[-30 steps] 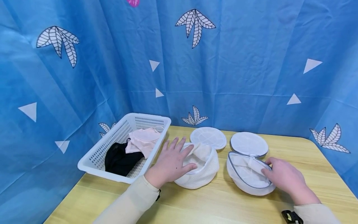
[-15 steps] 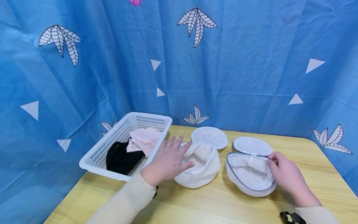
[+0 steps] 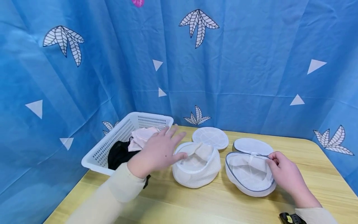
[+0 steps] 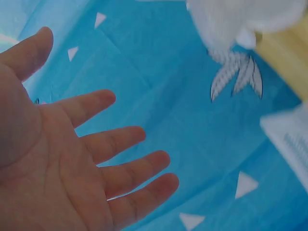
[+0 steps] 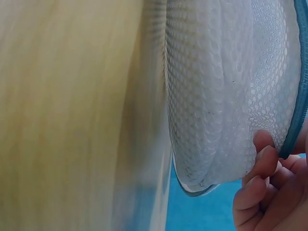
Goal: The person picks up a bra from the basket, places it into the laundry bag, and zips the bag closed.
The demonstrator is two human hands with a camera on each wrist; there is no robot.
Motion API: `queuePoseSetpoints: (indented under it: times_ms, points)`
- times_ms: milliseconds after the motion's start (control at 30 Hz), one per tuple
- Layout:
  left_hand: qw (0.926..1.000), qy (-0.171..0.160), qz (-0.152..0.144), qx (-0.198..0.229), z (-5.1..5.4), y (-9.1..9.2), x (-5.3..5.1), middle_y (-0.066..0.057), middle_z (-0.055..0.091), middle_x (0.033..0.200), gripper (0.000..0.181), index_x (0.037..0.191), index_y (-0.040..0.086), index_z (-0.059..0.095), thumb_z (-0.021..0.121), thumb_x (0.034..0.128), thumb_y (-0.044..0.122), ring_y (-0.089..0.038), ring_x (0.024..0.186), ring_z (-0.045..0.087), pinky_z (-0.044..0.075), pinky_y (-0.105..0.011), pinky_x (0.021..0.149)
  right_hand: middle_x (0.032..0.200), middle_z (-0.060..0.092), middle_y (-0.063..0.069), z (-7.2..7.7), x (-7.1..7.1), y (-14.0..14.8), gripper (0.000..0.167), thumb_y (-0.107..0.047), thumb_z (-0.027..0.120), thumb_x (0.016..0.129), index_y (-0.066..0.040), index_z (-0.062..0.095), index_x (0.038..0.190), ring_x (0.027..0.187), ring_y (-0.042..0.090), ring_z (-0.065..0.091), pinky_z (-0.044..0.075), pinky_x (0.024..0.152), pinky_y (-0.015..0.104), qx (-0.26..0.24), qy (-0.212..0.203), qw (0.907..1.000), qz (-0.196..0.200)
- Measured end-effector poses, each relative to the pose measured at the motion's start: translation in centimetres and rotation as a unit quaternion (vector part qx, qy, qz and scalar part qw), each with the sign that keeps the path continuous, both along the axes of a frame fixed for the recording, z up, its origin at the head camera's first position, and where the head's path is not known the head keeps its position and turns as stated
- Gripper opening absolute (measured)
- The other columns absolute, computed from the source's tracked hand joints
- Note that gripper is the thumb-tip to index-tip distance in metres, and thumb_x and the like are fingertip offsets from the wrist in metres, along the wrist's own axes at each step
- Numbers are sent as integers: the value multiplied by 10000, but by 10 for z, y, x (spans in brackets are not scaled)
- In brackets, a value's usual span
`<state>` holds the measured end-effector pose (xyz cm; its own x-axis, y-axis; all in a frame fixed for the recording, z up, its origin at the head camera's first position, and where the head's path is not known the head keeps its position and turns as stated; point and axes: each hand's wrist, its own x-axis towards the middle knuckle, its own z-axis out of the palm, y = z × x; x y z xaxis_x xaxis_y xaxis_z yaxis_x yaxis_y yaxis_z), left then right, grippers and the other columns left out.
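Observation:
In the head view, my left hand is raised with spread fingers between the basket and a white mesh bag, whose round lid lies folded back behind it. The left wrist view shows the palm with nothing in it. My right hand pinches the grey-edged rim of a second mesh bag at its right side, near the lid. In the right wrist view, the fingers grip the mesh beside the teal-looking edging.
A white perforated basket at the left holds a black garment and a pale pink garment. All stand on a wooden table, with a blue patterned curtain behind and at the sides.
My left hand has moved left and away from the first bag, towards the basket. My right hand has shifted back along the second bag's rim, and that bag's mouth stands wider.

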<state>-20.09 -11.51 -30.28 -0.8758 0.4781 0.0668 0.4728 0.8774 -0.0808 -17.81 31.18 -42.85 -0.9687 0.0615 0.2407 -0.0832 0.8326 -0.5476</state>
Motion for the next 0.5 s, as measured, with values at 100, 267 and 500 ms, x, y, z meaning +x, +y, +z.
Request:
queuePoseSetpoints:
  times_ms: [100, 267, 500]
  points:
    - [9998, 135, 123, -28, 16, -7, -11, -129, 220, 1654, 811, 1596, 252, 328, 490, 946, 710, -409, 1482, 249, 296, -618, 1119, 841, 582, 62, 0, 0, 1, 200, -226, 485, 1068, -40, 559, 1067, 688, 213, 508, 417, 573, 334, -34, 41, 10000, 6]
    - [9988, 95, 483, 20, 35, -27, -32, -150, 222, 1651, 814, 1598, 215, 324, 525, 954, 671, -429, 1479, 240, 289, -635, 1115, 850, 581, 70, -3, -1, -2, 204, -228, 473, 1075, -42, 557, 1081, 692, 216, 510, 427, 568, 329, -136, -19, 9999, 93]
    - [9962, -26, 870, 66, 34, -56, -85, -192, 279, 1621, 767, 1579, 163, 357, 552, 976, 596, -447, 1458, 262, 258, -659, 1115, 902, 627, 77, -3, -3, 0, 246, -226, 468, 1078, -33, 610, 1136, 753, 242, 547, 452, 615, 354, 1, -169, 9998, 100]
